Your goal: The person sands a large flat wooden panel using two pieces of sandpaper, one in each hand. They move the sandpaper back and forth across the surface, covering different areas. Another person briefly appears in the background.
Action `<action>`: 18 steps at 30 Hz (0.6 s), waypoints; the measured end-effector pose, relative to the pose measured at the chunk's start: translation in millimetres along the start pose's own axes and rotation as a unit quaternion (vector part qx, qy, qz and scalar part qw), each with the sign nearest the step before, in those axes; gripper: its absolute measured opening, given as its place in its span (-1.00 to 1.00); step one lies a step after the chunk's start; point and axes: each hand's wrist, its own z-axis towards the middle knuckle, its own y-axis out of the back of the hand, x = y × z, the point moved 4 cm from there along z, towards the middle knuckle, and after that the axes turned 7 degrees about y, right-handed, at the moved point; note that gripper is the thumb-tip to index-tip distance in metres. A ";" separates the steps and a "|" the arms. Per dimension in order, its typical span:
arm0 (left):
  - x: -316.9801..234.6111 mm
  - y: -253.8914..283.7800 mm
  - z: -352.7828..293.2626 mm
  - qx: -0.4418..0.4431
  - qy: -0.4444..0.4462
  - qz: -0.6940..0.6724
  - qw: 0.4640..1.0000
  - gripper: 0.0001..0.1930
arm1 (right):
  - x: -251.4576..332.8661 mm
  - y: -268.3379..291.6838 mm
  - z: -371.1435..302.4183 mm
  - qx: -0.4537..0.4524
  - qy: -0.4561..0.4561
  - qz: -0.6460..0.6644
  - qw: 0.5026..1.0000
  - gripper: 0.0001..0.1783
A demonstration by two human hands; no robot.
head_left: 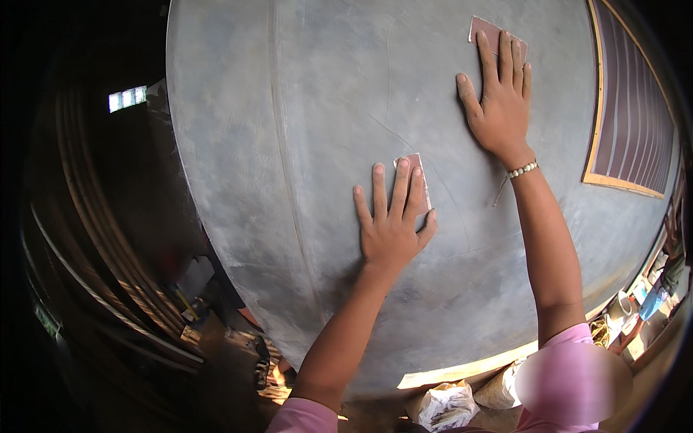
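Note:
Both my hands lie against a large smooth grey wall [325, 130] marked by thin cracks and a vertical seam. Under the index and middle fingers of my left hand [393, 227], near the middle, a reddish-brown piece of sandpaper [424, 199] is held flat on the wall; the fingers are stretched and the thumb sticks out beside its edge. Higher and to the right, my right hand [502, 108] presses a second brown piece of sandpaper [492, 30] with outstretched fingers, its thumb spread away. The palms hide part of each sheet. A beaded bracelet [523, 170] circles my right wrist.
A wood-framed panel with stripes [632, 101] borders the wall at right. White sacks [444, 408] and a bucket [619, 307] stand along its foot. Curved poles [108, 238] fill the dark left side, near a small bright window [127, 99]. A person's legs [657, 289] show at far right.

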 end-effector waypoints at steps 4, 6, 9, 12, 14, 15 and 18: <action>-0.3 -0.4 -0.3 0.002 -0.001 0.001 1.000 -0.10 | 4.0 14.7 -39.5 0.038 0.043 0.027 0.998 -0.19; -0.3 -0.2 -0.1 0.002 -0.003 0.004 1.000 -0.10 | 2.6 19.9 -57.6 0.052 0.045 0.044 0.997 -0.19; 0.0 0.3 0.2 0.005 -0.005 -0.001 1.000 -0.10 | 2.9 26.6 -83.2 0.083 0.048 0.045 0.994 -0.20; 0.4 0.6 0.2 0.010 -0.010 -0.003 1.000 -0.10 | 4.7 35.3 -107.6 0.107 0.045 0.065 0.991 -0.21; 0.6 0.3 -0.3 0.013 -0.014 -0.002 1.000 -0.10 | 5.0 41.2 -123.4 0.113 0.036 0.066 0.991 -0.24; 0.7 0.2 -0.9 0.014 -0.016 -0.001 1.000 -0.11 | 5.0 43.9 -130.6 0.111 0.032 0.068 0.991 -0.25; 0.6 -1.4 -2.6 0.024 -0.021 -0.004 0.999 -0.12 | 2.5 48.5 -147.9 0.094 0.014 0.076 0.993 -0.29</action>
